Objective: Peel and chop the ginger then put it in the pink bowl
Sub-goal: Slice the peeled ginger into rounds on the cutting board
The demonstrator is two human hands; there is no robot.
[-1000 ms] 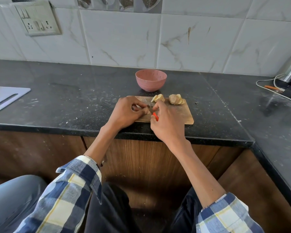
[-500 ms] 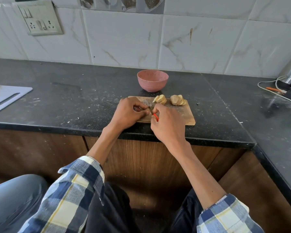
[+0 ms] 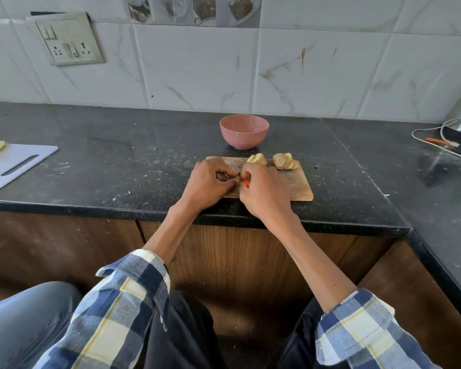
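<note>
My left hand (image 3: 206,182) curled its grip round a ginger piece I could barely see; my right hand (image 3: 264,194) clenched a red-handled knife (image 3: 246,183) against it. Beyond lay two knobbly, sliced ginger lumps (image 3: 284,161) on the flat wooden board (image 3: 301,186) at the worktop's (image 3: 117,166) front edge, the round pink bowl (image 3: 244,131) behind.
</note>
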